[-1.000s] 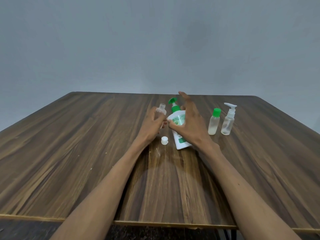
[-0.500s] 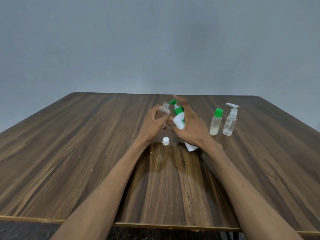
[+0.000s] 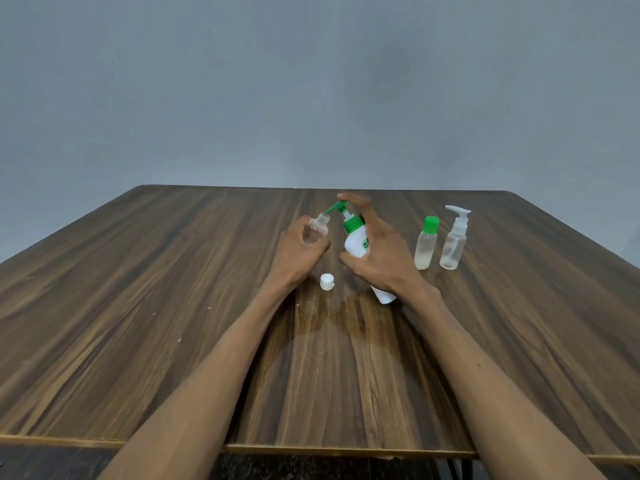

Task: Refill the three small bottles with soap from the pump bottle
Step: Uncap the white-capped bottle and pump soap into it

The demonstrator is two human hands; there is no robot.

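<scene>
A: We see the left hand (image 3: 299,252) curled round an uncapped clear small bottle (image 3: 317,230), lifted off the wooden counter (image 3: 138,306).

B: And the right hand (image 3: 379,252) grips the white pump bottle (image 3: 356,242), tilted left, its green nozzle (image 3: 334,206) right at the small bottle's open mouth; a finger lies over the pump head.

A: We note a white cap (image 3: 327,282) on the counter between the wrists.

B: To the right stand a green-capped bottle (image 3: 426,243) and a clear pump-top bottle (image 3: 454,239), just beside each other.
</scene>
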